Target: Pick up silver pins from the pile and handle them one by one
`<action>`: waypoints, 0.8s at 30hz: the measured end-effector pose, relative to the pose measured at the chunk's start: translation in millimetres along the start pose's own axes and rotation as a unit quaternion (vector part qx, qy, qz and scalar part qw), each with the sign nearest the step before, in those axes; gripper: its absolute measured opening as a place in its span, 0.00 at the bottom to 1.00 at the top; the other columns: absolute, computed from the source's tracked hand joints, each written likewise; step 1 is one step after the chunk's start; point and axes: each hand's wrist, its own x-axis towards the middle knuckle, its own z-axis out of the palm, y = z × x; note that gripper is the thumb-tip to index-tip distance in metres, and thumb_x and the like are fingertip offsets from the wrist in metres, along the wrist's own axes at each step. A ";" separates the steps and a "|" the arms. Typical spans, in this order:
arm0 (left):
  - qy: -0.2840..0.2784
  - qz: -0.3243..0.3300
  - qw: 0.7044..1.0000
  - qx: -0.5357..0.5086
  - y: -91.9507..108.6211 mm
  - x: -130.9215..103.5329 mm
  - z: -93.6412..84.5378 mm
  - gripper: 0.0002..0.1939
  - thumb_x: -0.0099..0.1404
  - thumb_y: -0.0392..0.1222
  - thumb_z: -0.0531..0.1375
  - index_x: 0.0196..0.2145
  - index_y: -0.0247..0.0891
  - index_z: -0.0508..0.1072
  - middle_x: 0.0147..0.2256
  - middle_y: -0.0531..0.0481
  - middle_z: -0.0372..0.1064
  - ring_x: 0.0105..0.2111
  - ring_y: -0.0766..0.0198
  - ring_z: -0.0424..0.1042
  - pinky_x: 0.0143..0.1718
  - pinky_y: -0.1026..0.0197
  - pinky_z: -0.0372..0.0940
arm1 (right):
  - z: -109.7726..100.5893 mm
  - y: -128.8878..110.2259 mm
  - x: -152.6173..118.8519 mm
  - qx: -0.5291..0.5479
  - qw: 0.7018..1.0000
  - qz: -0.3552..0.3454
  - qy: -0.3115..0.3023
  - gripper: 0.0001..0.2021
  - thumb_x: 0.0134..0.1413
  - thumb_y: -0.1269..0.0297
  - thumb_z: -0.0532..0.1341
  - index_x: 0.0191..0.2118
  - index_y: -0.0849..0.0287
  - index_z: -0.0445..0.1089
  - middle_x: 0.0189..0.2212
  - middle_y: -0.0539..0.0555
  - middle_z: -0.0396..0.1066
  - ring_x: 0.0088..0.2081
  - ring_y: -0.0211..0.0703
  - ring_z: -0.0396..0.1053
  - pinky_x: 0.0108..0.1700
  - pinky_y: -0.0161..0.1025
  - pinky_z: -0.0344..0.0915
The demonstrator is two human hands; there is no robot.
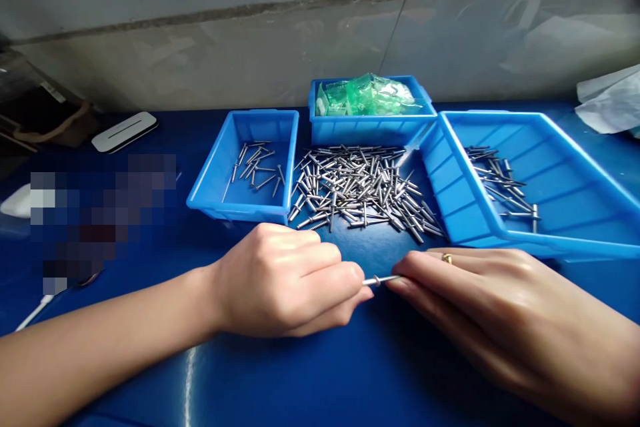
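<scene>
Between my two hands a silver blind rivet [377,280] is stretched level, its small flange showing in the gap. My left hand [295,283] is closed, with thumb and forefinger pinching one end. The other end sits in the fingertips of my right hand [480,300], which wears a ring and is also closed. Just beyond the hands lies a loose pile of blind rivets [363,187] on the blue table [320,380]. Several thin metal pieces, some looking like screws, lie in the left blue bin [207,193]. More rivets rest inside the right blue bin [575,177].
Behind the pile stands a blue bin [370,130] holding green plastic bags [370,95]. A white flat device [125,132] lies at the back left, near a blurred-out object [105,227] and a white cable [33,313]. Crumpled white paper or plastic [613,103] is at right.
</scene>
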 end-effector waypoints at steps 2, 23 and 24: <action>-0.011 -0.008 1.000 0.008 0.3 1.2 0.8 0.27 0.97 0.34 0.58 0.36 0.35 0.85 0.28 0.54 0.80 0.22 0.65 0.74 0.26 0.56 0.70 | -4.9 1.2 4.1 0.004 0.999 -0.035 0.009 0.26 1.01 0.60 0.53 0.39 0.49 0.71 0.25 0.46 0.76 0.19 0.41 0.75 0.24 0.41 0.65; 0.005 -0.012 0.998 -0.064 -1.4 5.3 -7.6 0.11 0.97 0.39 0.67 0.56 0.36 0.91 0.42 0.47 0.96 0.39 0.62 0.95 0.45 0.64 0.89 | 3.5 -0.3 -10.6 0.063 0.998 -0.020 0.022 0.18 0.84 0.80 0.54 0.45 0.49 0.71 0.38 0.54 0.88 0.26 0.45 0.81 0.27 0.41 0.68; -0.005 -0.012 0.997 -0.074 -1.1 6.0 -9.4 0.11 0.97 0.36 0.67 0.56 0.37 0.92 0.44 0.47 0.96 0.40 0.61 0.95 0.46 0.63 0.91 | 2.9 -0.9 -8.9 0.071 0.997 -0.022 0.016 0.18 0.83 0.81 0.55 0.44 0.49 0.72 0.35 0.52 0.86 0.26 0.44 0.80 0.26 0.40 0.69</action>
